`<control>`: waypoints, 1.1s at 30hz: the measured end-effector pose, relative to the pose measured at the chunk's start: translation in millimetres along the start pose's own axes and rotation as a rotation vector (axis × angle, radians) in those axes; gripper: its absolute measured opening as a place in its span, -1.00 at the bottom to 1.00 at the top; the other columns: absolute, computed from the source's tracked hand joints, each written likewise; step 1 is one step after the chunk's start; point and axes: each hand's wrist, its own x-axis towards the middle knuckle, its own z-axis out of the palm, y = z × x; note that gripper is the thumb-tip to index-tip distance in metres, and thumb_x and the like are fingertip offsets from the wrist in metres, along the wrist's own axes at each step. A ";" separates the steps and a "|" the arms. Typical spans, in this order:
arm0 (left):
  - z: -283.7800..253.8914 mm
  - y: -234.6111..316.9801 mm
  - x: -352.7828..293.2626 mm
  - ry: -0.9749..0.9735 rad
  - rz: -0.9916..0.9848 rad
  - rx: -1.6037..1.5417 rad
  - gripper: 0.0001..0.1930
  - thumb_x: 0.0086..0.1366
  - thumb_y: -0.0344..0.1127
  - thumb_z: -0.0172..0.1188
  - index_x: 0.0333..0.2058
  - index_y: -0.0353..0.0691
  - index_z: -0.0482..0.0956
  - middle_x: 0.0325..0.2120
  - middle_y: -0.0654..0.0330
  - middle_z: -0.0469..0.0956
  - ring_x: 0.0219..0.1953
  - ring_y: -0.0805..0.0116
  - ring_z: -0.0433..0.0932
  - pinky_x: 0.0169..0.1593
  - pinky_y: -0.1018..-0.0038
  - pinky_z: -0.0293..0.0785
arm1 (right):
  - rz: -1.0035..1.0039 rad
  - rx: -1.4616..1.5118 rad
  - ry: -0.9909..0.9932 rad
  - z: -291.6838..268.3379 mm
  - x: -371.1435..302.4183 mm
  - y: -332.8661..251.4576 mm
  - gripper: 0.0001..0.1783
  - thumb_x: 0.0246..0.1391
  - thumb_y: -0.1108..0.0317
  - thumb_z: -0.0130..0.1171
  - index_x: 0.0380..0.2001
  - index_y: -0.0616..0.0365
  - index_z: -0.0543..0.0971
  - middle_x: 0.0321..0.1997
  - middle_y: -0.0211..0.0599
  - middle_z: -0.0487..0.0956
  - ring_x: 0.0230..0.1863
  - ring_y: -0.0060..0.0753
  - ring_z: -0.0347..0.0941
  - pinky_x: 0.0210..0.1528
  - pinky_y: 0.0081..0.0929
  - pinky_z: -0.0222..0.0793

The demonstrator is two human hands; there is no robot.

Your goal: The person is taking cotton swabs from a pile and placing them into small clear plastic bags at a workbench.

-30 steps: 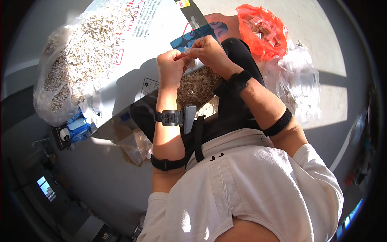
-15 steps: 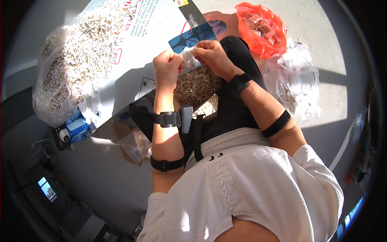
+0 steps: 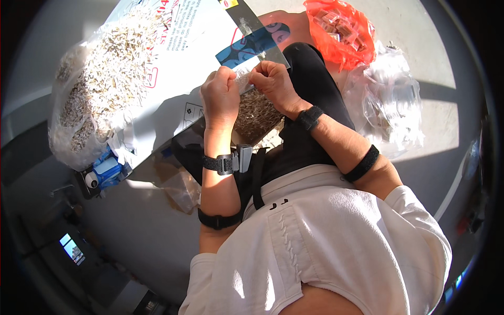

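Observation:
A small clear plastic bag (image 3: pixel 243 80) with pale contents hangs between my two hands. My left hand (image 3: pixel 220 97) pinches its left edge, thumb and fingers pressed together. The opposite edge is pinched by my right hand (image 3: pixel 273 84). Just below the hands, a dark open box of thin brown pieces (image 3: pixel 255 116) sits at my lap, partly covered by my left hand and wrist. Beyond the fingers lies a clear sheet with a blue printed band (image 3: pixel 247 48).
A large clear bag of pale short pieces (image 3: pixel 113 73) rests on a printed white board (image 3: pixel 170 86) at the left. Beside its near corner is a blue packet (image 3: pixel 107 170). On the right stand a red bag with small packets (image 3: pixel 341 31) and a white plastic bag (image 3: pixel 388 100).
Both hands have come slightly nearer to me, keeping their pinch on the small bag. The whole view has shifted a little.

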 end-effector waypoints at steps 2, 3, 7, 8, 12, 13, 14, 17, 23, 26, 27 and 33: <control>0.7 -0.1 -0.3 -0.032 -0.065 -0.052 -0.98 0.08 -0.53 0.11 -0.49 -0.28 0.49 -0.60 0.04 0.52 -0.55 0.07 0.54 -0.42 0.32 0.44 | -0.004 0.008 0.014 0.0 -1.5 0.7 -0.86 0.08 0.44 0.18 -0.50 0.26 0.50 -0.58 -0.54 0.45 -0.57 -0.78 0.27 -0.53 -0.73 0.20; 1.1 0.0 -0.1 -0.038 -0.062 -0.049 -0.98 0.08 -0.53 0.11 -0.49 -0.28 0.49 -0.60 0.04 0.52 -0.55 0.07 0.54 -0.42 0.32 0.44 | -0.003 0.013 0.018 -0.3 -1.9 1.2 -0.86 0.08 0.44 0.18 -0.50 0.26 0.50 -0.58 -0.54 0.45 -0.57 -0.78 0.27 -0.53 -0.73 0.20; 3.5 3.2 2.0 -0.052 -0.142 -0.088 -0.99 0.04 -0.53 0.16 -0.52 -0.31 0.53 -0.64 0.08 0.55 -0.58 0.26 0.55 -0.42 0.42 0.46 | 0.005 0.060 0.036 -3.4 -3.5 1.4 -0.85 0.08 0.43 0.18 -0.51 0.24 0.49 -0.59 -0.56 0.44 -0.58 -0.78 0.26 -0.55 -0.73 0.18; 4.3 3.7 2.3 -0.060 -0.193 -0.118 -1.00 0.03 -0.53 0.18 -0.53 -0.32 0.55 -0.65 0.10 0.56 -0.59 0.34 0.55 -0.42 0.47 0.46 | 0.026 0.062 0.041 -4.6 -4.1 1.5 -0.85 0.08 0.43 0.18 -0.52 0.24 0.49 -0.59 -0.56 0.43 -0.58 -0.78 0.26 -0.55 -0.73 0.17; 7.4 -4.6 5.0 -0.101 -0.290 -0.156 -0.98 0.00 -0.53 0.21 -0.52 -0.33 0.57 -0.65 0.14 0.57 -0.59 0.44 0.54 -0.42 0.52 0.46 | 0.013 0.100 0.051 -4.8 -3.5 3.9 -0.85 0.09 0.43 0.19 -0.52 0.22 0.49 -0.60 -0.57 0.43 -0.58 -0.79 0.25 -0.56 -0.73 0.15; 7.9 -7.9 5.5 -0.099 -0.313 -0.191 -0.97 -0.01 -0.53 0.22 -0.53 -0.34 0.56 -0.65 0.16 0.58 -0.59 0.45 0.54 -0.41 0.53 0.46 | 0.029 0.112 0.053 -4.6 -3.8 3.7 -0.85 0.09 0.43 0.19 -0.52 0.22 0.49 -0.60 -0.57 0.43 -0.58 -0.79 0.25 -0.56 -0.73 0.15; 8.8 -7.4 6.9 -0.101 -0.336 -0.228 -0.96 -0.02 -0.53 0.22 -0.53 -0.34 0.56 -0.65 0.17 0.58 -0.59 0.46 0.54 -0.41 0.54 0.46 | 0.045 0.123 0.057 -5.6 -4.0 4.6 -0.84 0.09 0.43 0.19 -0.53 0.22 0.49 -0.60 -0.57 0.43 -0.58 -0.79 0.25 -0.55 -0.73 0.15; 10.7 -6.1 7.4 -0.125 -0.369 -0.228 -0.95 -0.03 -0.53 0.22 -0.52 -0.36 0.56 -0.65 0.18 0.57 -0.57 0.48 0.54 -0.40 0.54 0.47 | -0.004 0.085 0.062 -5.9 -3.5 6.8 -0.84 0.10 0.43 0.19 -0.53 0.22 0.50 -0.60 -0.58 0.43 -0.58 -0.80 0.24 -0.55 -0.73 0.15; 11.4 -8.5 9.6 -0.170 -0.406 -0.348 -0.93 -0.03 -0.60 0.18 -0.50 -0.40 0.50 -0.66 0.14 0.54 -0.65 0.48 0.51 -0.55 0.56 0.43 | 0.023 0.138 0.078 -4.0 -4.4 6.2 -0.81 -0.01 0.41 0.22 -0.58 0.31 0.50 -0.62 -0.49 0.47 -0.51 -0.72 0.30 -0.50 -0.61 0.26; 11.1 -6.0 10.7 -0.182 -0.426 -0.439 -0.93 -0.02 -0.64 0.16 -0.51 -0.40 0.47 -0.65 0.14 0.53 -0.68 0.49 0.49 -0.62 0.59 0.38 | -0.024 -0.017 0.044 -8.1 -1.3 6.0 -0.86 0.03 0.42 0.27 -0.44 0.25 0.51 -0.48 -0.52 0.48 -0.51 -0.77 0.28 -0.49 -0.71 0.21; 10.8 -5.1 11.0 -0.183 -0.425 -0.438 -0.93 -0.02 -0.64 0.16 -0.51 -0.40 0.47 -0.65 0.14 0.53 -0.68 0.49 0.49 -0.62 0.59 0.38 | -0.024 -0.016 0.045 -7.4 -1.2 4.9 -0.86 0.03 0.42 0.27 -0.44 0.25 0.51 -0.48 -0.52 0.48 -0.51 -0.77 0.28 -0.49 -0.71 0.21; 11.0 2.7 11.4 -0.198 -0.485 -0.462 -0.89 0.02 -0.68 0.18 -0.48 -0.37 0.49 -0.60 0.19 0.53 -0.62 0.50 0.50 -0.57 0.60 0.46 | -0.159 -0.253 0.060 -6.5 0.2 6.1 -0.68 -0.10 0.44 0.36 -0.24 0.25 0.53 -0.30 -0.45 0.51 -0.44 -0.73 0.34 -0.39 -0.69 0.32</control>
